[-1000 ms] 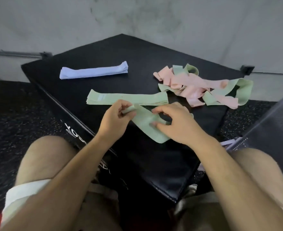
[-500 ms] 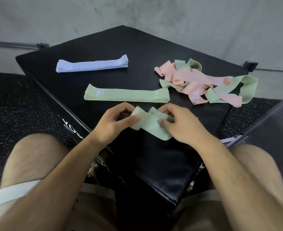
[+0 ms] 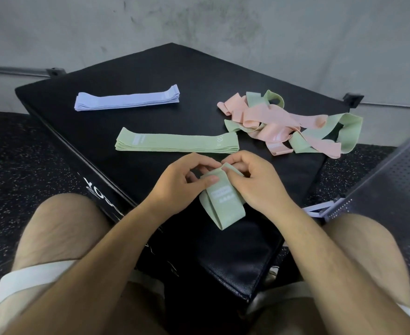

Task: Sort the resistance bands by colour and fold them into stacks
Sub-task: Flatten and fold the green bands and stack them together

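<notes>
Sitting at a black padded box [image 3: 126, 76], with one bare knee at each side of its near corner. Holding a green band [image 3: 220, 204] in both hands over the near part of the box top, folded double, with the lower end toward the body and a white label facing up. With the left hand [image 3: 177, 187], pinching the upper end of the band, thumb on the front and fingers curled behind. With the right hand [image 3: 257, 187], gripping the same end from the other side, fingers curled round it, nearly touching the fingertips of the left. Just behind the hands, on the top, a green stack [image 3: 175, 142], folded flat and lying crosswise. Farther back and to the left, well apart from it, a lilac stack [image 3: 126, 100], also flat and straight. At the right rear of the top, a loose pile [image 3: 283, 124] of pink and green bands, tangled, reaching close to the right edge. Matte black top, a little grainy at the near corner; white lettering on the left side face, not readable. Around the box, a dark rubber floor [image 3: 17, 165] with pale specks. Behind, a grey concrete wall [image 3: 223, 25] with stains, a thin pipe [image 3: 13, 70] along its foot at the left and a small black bracket [image 3: 352, 99] at the right. At the right edge, a perforated metal seat [image 3: 392, 189], blurred.
</notes>
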